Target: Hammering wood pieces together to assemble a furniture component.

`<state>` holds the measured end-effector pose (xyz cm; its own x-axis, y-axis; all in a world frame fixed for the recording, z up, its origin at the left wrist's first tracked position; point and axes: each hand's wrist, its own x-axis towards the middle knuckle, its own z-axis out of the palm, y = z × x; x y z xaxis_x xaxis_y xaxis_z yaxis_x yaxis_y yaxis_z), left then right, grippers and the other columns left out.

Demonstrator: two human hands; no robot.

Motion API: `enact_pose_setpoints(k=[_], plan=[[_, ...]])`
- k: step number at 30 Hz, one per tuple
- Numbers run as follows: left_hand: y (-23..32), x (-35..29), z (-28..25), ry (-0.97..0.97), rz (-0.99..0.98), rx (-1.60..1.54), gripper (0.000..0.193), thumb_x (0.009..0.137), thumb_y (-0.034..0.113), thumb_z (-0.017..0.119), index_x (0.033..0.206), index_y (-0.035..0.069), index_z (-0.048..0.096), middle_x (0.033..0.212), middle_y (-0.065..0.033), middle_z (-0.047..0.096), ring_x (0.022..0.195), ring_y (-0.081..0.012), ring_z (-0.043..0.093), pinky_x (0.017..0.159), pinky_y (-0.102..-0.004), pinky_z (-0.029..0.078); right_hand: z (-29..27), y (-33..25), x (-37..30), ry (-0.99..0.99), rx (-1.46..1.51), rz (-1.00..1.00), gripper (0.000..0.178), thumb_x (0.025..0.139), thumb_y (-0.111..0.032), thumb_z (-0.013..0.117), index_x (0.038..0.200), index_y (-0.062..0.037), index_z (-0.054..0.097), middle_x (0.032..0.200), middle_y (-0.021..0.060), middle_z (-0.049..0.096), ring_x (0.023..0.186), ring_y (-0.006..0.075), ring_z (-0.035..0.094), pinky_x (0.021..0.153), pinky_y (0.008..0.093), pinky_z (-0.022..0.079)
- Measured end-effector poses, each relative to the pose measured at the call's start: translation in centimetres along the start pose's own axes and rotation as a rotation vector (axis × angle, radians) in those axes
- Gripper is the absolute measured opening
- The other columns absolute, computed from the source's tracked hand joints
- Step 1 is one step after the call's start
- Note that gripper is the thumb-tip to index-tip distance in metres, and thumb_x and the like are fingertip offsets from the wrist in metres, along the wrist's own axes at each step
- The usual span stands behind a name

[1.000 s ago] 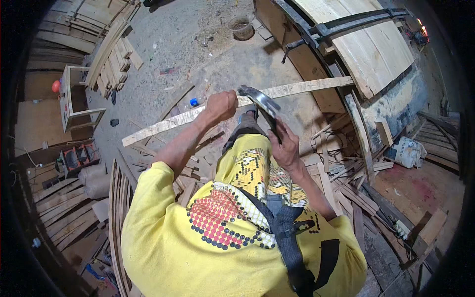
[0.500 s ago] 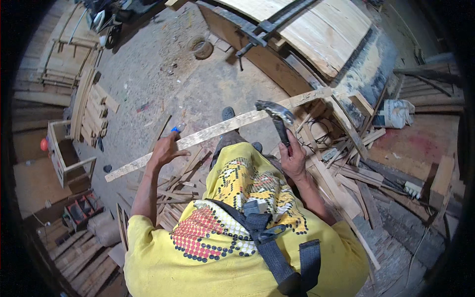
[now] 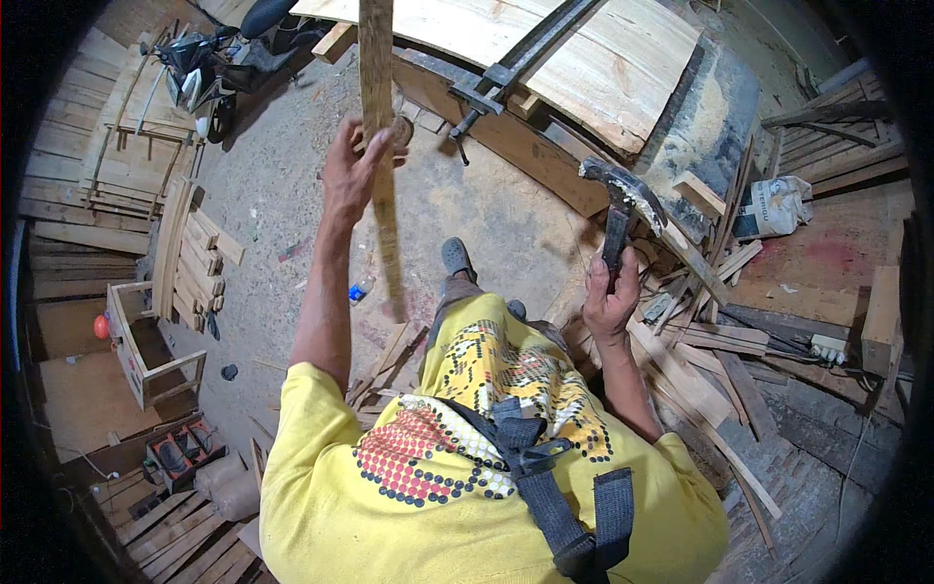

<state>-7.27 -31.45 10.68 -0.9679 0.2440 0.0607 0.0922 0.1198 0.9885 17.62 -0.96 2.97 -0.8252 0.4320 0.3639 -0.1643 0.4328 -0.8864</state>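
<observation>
My left hand [image 3: 358, 170], reaching forward, is closed round a long narrow wooden strip [image 3: 377, 68]. The strip stands nearly straight up in the view, its top end beyond the upper edge and its lower end over the floor near my knees. On the right, my right hand [image 3: 611, 300] grips a hammer [image 3: 617, 232] by its dark handle. The hammer's head is up, with whitish specks on it, and it is apart from the strip.
A workbench [image 3: 506, 131] ahead bears a wide board [image 3: 623, 58] held by a bar clamp [image 3: 496, 83]. Scrap wood [image 3: 681, 375] lies to my right, near a white sack [image 3: 773, 207]. Cut pieces [image 3: 180, 248], a box-like wooden frame [image 3: 146, 380] and a motorbike [image 3: 209, 73] are leftward.
The strip has swung from lying slantwise across in front of me to pointing away, as my left hand moved forward and right. My right hand moved slightly right with the hammer.
</observation>
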Motion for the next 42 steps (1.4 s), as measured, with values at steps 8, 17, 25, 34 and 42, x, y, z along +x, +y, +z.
enact_pose_setpoints(k=[8, 17, 25, 34, 42], plan=[[-2.5, 5.6, 1.6, -0.027, -0.095, -0.346, 0.028, 0.098, 0.026, 0.067, 0.112, 0.002, 0.062, 0.092, -0.0098, 0.072, 0.074, -0.0178, 0.068, 0.069, -0.0326, 0.059, 2.5, -3.4, 0.0, -0.053, -0.163, -0.098, 0.047, 0.099, -0.023, 0.061, 0.133, 0.0081, 0.051, 0.1, 0.0258, 0.067, 0.085, 0.0367, 0.07, 0.076, 0.0396, 0.055], [2.0, 9.2, 3.1, 0.216, 0.229, -0.418, 0.024, 0.092, 0.019, 0.074, 0.106, 0.003, 0.063, 0.09, -0.0093, 0.067, 0.07, -0.0196, 0.067, 0.064, -0.0359, 0.057, 3.4, -5.6, 1.9, -0.129, -0.061, -0.097, 0.047, 0.099, -0.018, 0.059, 0.138, 0.0065, 0.048, 0.105, 0.0264, 0.067, 0.085, 0.031, 0.071, 0.074, 0.0388, 0.056], [1.0, 6.8, 7.5, 0.513, 0.142, -0.791, 0.018, 0.096, 0.021, 0.07, 0.098, 0.006, 0.061, 0.072, -0.0015, 0.058, 0.054, -0.012, 0.054, 0.048, -0.0283, 0.049, 3.9, -7.9, 3.3, -0.097, -0.097, -0.104, 0.049, 0.099, -0.017, 0.058, 0.143, 0.0019, 0.045, 0.087, 0.0142, 0.066, 0.075, 0.0198, 0.066, 0.069, 0.0336, 0.053], [1.2, 5.9, 7.9, 0.559, 0.089, -0.967, 0.027, 0.099, 0.025, 0.066, 0.084, 0.008, 0.05, 0.064, 0.0016, 0.044, 0.051, -0.0124, 0.044, 0.048, -0.0327, 0.043, 3.8, -10.4, 5.7, 0.038, -0.053, -0.483, 0.057, 0.095, -0.006, 0.061, 0.149, -0.0058, 0.042, 0.124, 0.0296, 0.062, 0.11, 0.0395, 0.067, 0.08, 0.0408, 0.059], [3.0, 5.4, 7.8, 0.568, 0.151, -0.944, 0.028, 0.099, 0.021, 0.065, 0.083, 0.005, 0.05, 0.062, -0.0006, 0.046, 0.049, -0.0129, 0.042, 0.046, -0.0321, 0.041, 1.7, -12.7, 7.2, -0.087, -0.105, -0.263, 0.05, 0.097, -0.004, 0.058, 0.146, -0.0055, 0.046, 0.11, 0.0209, 0.066, 0.085, 0.0268, 0.065, 0.07, 0.0347, 0.054]])
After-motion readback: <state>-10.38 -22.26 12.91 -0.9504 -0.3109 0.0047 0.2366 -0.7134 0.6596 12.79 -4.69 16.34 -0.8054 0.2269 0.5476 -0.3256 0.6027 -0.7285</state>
